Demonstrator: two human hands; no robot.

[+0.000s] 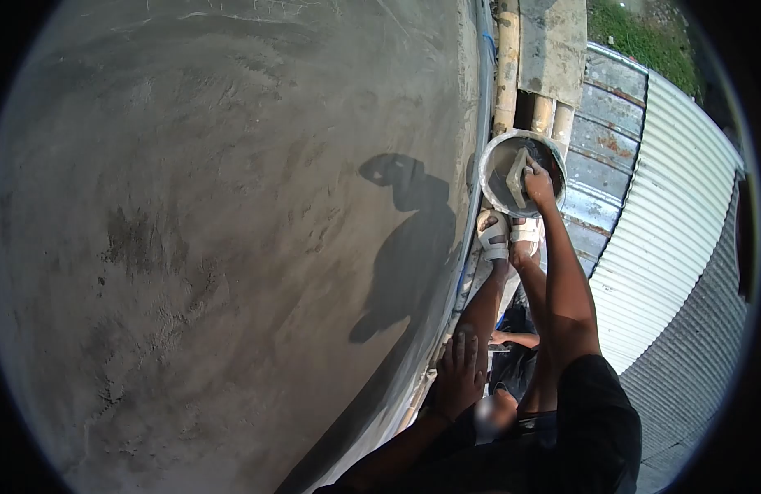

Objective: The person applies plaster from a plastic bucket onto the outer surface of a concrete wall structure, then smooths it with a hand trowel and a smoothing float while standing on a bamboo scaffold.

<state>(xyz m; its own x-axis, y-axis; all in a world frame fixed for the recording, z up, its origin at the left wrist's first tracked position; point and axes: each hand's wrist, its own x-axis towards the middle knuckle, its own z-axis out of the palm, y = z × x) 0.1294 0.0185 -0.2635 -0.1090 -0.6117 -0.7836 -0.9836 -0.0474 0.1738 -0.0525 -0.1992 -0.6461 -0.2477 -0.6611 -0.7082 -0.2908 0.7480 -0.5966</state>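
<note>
Clock positions taken from centre of view. My right hand (540, 189), at 2 o'clock, is grasping a pale hand float (518, 179). Float is within the rim of a round, grey-smeared bucket (485, 178); contact with the contents: cannot tell. My left hand (460, 379), at 5 o'clock, grips nothing; fingers spread, resting on my left leg (481, 309). My pale sandals (496, 253) stand just below the bucket, near 3 o'clock. Grey plastered wall (191, 247) fills 9 o'clock. Bamboo poles (506, 66) at 1 o'clock; corrugated sheets (664, 222) at 3. Another person's arm (522, 338) shows at 4 to 5.
</note>
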